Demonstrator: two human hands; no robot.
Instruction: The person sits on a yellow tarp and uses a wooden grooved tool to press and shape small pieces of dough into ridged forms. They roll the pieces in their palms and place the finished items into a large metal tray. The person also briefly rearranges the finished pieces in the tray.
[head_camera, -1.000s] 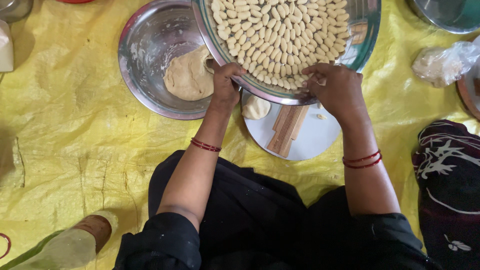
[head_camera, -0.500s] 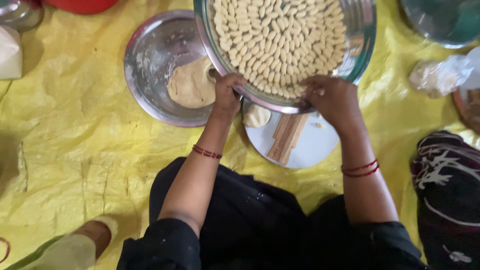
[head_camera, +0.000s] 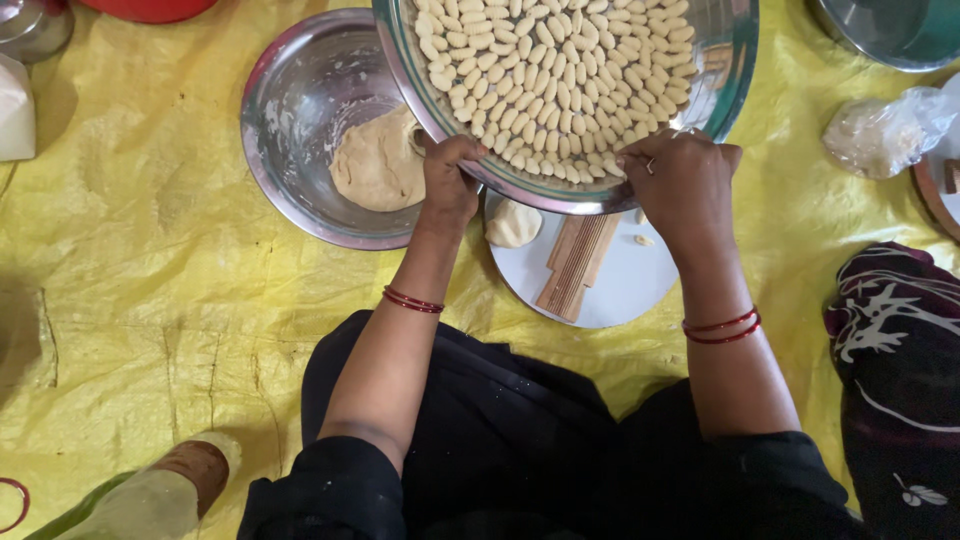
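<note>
A large steel platter (head_camera: 735, 70) covered with several small ridged dough pieces (head_camera: 560, 80) is lifted and tilted over the yellow sheet. My left hand (head_camera: 448, 180) grips its near rim on the left, and my right hand (head_camera: 683, 180) grips the near rim on the right. Under the platter lies a white round plate (head_camera: 640, 285) with a ridged wooden board (head_camera: 575, 265) and a small dough ball (head_camera: 513, 223). To the left stands a steel bowl (head_camera: 290, 140) holding a lump of dough (head_camera: 378, 165).
A yellow plastic sheet (head_camera: 130, 260) covers the floor. A clear bag of crumbs (head_camera: 880, 130) lies at the right, near a steel dish (head_camera: 880, 30). A patterned dark cloth (head_camera: 895, 370) is at the right edge. A steel pot (head_camera: 30, 25) sits top left.
The platter with the dough pieces has stayed gripped in both hands, with only small shifts in the view and a slight change in its tilt.
</note>
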